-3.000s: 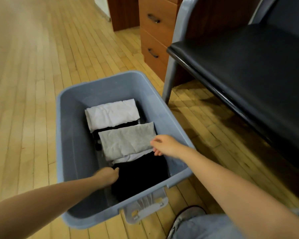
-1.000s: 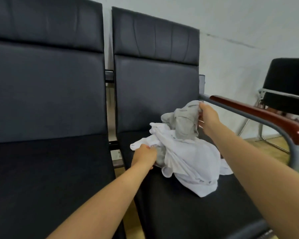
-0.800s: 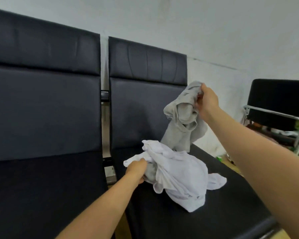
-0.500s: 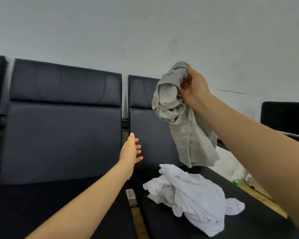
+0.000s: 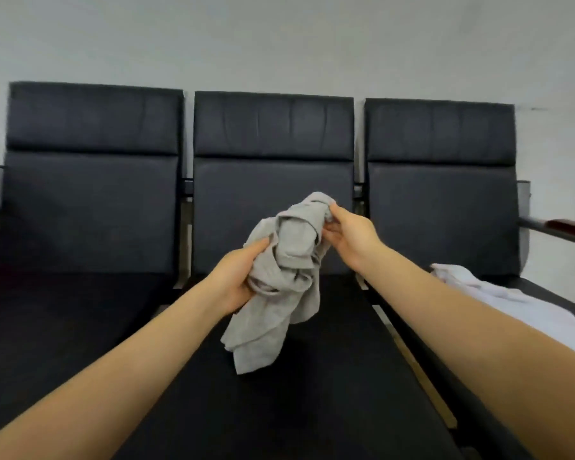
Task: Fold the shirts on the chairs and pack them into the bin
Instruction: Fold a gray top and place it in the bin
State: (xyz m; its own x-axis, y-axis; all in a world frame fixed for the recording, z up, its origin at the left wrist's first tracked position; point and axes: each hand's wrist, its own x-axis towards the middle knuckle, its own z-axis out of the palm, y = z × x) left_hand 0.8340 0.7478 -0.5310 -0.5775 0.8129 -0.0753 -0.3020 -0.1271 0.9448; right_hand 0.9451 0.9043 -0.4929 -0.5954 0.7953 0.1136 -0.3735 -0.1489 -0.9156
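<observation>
A crumpled grey shirt (image 5: 289,280) hangs in the air above the middle chair's seat (image 5: 279,393). My left hand (image 5: 238,277) grips its bunched left side. My right hand (image 5: 349,234) pinches its top edge, slightly higher and to the right. The shirt's lower end dangles just over the seat. A rumpled white shirt (image 5: 498,300) lies on the right chair's seat, partly hidden behind my right forearm. The bin is out of view.
Three joined black padded chairs stand against a pale wall. The left chair (image 5: 90,210) has nothing on the part of its seat I can see. A wooden armrest (image 5: 568,227) sticks out at the far right.
My view swung left to face all three chairs. My right hand brought the grey shirt down over the middle seat, and my left hand, open before, now grips it.
</observation>
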